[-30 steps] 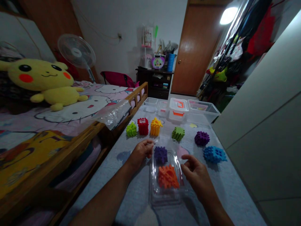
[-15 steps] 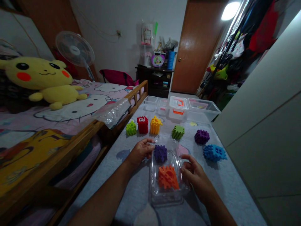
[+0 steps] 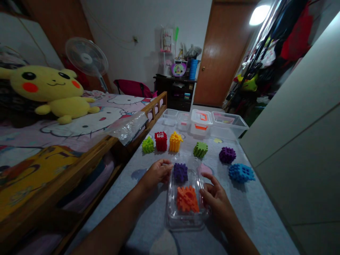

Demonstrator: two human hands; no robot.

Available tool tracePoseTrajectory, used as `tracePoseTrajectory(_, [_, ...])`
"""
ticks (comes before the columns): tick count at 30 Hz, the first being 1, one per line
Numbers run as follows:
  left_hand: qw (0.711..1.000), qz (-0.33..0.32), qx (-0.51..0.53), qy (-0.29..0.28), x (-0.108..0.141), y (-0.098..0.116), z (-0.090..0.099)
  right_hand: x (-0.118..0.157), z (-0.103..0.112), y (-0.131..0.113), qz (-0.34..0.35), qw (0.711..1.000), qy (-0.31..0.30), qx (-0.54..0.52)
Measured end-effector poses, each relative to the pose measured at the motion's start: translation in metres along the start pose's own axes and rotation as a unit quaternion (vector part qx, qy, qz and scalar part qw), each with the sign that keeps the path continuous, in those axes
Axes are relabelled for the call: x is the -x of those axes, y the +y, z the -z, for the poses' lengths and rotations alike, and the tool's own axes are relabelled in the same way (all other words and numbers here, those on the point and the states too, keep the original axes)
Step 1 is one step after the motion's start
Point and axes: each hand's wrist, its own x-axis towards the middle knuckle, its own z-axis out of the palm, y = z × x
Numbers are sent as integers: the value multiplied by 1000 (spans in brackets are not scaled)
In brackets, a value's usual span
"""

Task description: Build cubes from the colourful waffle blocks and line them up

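A clear plastic tray (image 3: 186,222) lies on the grey-blue cloth in front of me. Inside it sit a dark purple block (image 3: 180,172) towards the far end and an orange block (image 3: 187,199) nearer to me. My left hand (image 3: 159,172) grips the tray's far left edge, thumb and fingers closed on it beside the purple block. On the right side, my right hand (image 3: 214,193) holds the tray's edge near the orange block, with its fingers curled. Where the fingertips meet the clear plastic is partly hard to see.
Beyond the tray stand lime (image 3: 148,145), red (image 3: 160,141), yellow (image 3: 175,142) and green (image 3: 200,149) blocks. Purple (image 3: 227,155) and blue (image 3: 241,173) ones lie right. Clear boxes (image 3: 201,123) line the far end. A wooden rail (image 3: 106,146) runs along the left.
The tray, with the purple and orange blocks in it, has shifted slightly left. Both hands have moved left with it, keeping their hold.
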Motion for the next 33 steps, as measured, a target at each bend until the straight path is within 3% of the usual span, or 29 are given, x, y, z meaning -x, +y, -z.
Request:
tracePoseTrajectory(5, [998, 26, -49, -20, 33, -5, -5, 3, -4, 1, 32, 999, 22, 34])
tracePoseTrajectory(10, [1000, 16, -13, -18, 49, -15, -14, 9, -9, 0, 50, 997, 46, 38])
tracePoseTrajectory(21, [991, 15, 134, 8, 56, -18, -24, 6, -5, 8, 70, 997, 9, 8])
tracePoseTrajectory(33, [991, -1, 127, 32, 50, -29, -21, 8, -8, 13, 70, 997, 17, 1])
